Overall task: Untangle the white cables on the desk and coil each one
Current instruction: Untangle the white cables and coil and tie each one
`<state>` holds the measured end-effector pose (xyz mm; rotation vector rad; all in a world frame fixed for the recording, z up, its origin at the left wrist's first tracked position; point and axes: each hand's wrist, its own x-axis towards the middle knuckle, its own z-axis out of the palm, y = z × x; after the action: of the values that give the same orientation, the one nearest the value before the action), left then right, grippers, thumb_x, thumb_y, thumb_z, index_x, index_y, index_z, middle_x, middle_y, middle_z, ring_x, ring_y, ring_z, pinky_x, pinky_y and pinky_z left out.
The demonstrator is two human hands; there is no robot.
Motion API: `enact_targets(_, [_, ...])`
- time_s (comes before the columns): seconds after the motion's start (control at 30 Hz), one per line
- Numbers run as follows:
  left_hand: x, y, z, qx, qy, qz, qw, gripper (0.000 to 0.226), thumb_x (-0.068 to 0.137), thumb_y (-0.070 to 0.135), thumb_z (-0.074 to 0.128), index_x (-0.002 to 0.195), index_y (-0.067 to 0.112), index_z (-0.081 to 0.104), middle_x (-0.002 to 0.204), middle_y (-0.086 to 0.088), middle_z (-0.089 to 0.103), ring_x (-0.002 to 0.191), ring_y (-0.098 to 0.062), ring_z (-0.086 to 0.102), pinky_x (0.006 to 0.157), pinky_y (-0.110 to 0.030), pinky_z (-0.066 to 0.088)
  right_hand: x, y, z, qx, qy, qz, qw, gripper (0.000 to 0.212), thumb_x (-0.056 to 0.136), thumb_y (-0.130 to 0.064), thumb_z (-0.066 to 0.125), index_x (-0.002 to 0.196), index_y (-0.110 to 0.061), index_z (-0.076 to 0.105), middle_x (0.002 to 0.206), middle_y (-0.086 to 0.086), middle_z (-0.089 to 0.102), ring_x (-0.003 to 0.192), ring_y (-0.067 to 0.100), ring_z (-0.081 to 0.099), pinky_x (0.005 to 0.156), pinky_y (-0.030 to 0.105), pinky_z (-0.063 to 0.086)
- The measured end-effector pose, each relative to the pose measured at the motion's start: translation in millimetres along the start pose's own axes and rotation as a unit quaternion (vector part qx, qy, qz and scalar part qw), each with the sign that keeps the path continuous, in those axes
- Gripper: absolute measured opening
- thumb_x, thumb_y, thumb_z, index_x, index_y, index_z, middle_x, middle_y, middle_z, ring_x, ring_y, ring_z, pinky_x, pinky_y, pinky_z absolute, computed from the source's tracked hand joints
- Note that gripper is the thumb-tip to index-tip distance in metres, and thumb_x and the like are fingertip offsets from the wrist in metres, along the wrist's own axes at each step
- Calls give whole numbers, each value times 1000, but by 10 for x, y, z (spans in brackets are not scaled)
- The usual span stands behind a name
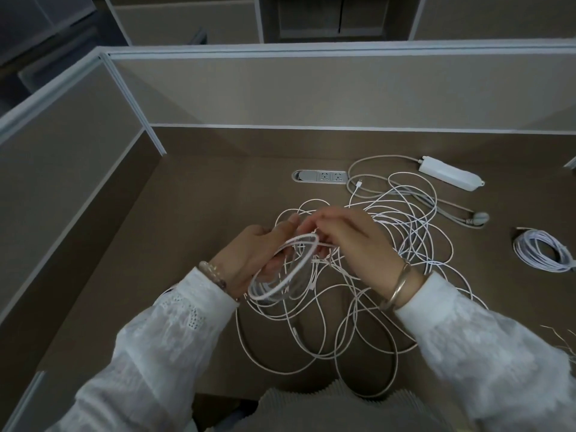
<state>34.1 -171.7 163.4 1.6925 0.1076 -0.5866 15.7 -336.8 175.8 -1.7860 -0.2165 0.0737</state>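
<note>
A loose tangle of white cables (367,294) spreads over the middle of the brown desk (199,232). Above it, my left hand (252,254) grips a round coil of white cable (285,269), with several loops hanging from its fingers. My right hand (349,238) pinches the cable strand at the top of that coil, close to my left thumb. A finished white coil (540,252) lies apart at the right edge of the desk.
A white power strip (448,176) with a grey cord and plug (477,219) lies at the back right. A socket panel (321,176) is set into the desk behind the tangle. Partition walls (311,88) close the desk at the back and left.
</note>
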Motion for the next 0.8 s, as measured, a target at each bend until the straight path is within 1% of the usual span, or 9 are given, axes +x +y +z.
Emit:
enact_targets(0.07, [-6,-20,7,-3,0,18,1000,57,88,51,55,43,18,42,41,-2,27,36,-12,22,41,-20,17,6,-25,-25,-6,-27,10,1000,34,79,-43,62,88,-11,62,63,-3,63,56,9,57,57,22,45])
enact_targets(0.17, [-8,-4,-35,-66,-55,-2,996,52,81,59,53,53,18,39,40,0,23,35,-11,18,41,-18,15,36,39,-59,-132,-80,-27,988,42,71,-24,79,105,-18,55,82,-6,63,62,11,58,59,23,45])
enact_targets(0.23, [-9,40,-71,-110,-122,-39,986,52,84,61,47,56,19,36,40,3,21,34,-9,17,39,-17,15,81,143,-104,-222,-90,-52,970,60,70,-17,76,124,-18,49,108,-3,57,75,9,55,68,13,42])
enact_targets(0.3, [-21,56,-85,-147,-186,-69,969,54,84,64,45,55,21,35,40,6,20,35,-7,17,38,-19,12,133,205,-103,-279,-113,-68,951,69,69,-25,67,134,-16,46,117,0,56,89,12,54,77,16,40])
enact_targets(0.43, [-30,2,-83,-207,-226,-90,948,53,87,61,46,55,21,32,41,6,26,36,-7,26,37,-18,27,204,302,-100,-239,-173,-39,955,36,76,-26,58,109,-11,63,90,3,66,81,16,60,77,36,48])
enact_targets(0.57, [-46,-54,-39,-179,-183,-80,963,45,83,53,52,58,16,60,58,-6,53,51,-17,58,56,-29,53,252,330,-173,-237,-178,-45,954,16,88,-13,63,103,-10,64,84,-1,64,73,6,56,73,30,46])
enact_targets(0.63, [-37,-61,-73,-196,-190,-86,958,47,85,55,54,57,17,51,47,2,44,40,-11,48,48,-24,48,262,320,-182,-226,-182,-52,956,8,90,-13,61,98,-15,63,81,1,66,69,3,56,70,27,46])
enact_targets(0.7, [9,-60,-142,-222,-233,-93,942,48,91,54,48,59,20,37,41,10,27,31,-3,26,40,-18,31,266,328,-182,-198,-182,-49,962,12,92,-13,59,88,-24,58,74,-2,65,65,2,59,66,24,46])
enact_targets(0.8, [75,-91,-243,-266,-299,-123,908,43,94,46,47,61,19,42,37,12,25,27,-1,22,34,-16,24,253,390,-162,-150,-187,-22,971,8,93,-18,59,87,-12,63,71,2,68,62,9,61,62,25,47])
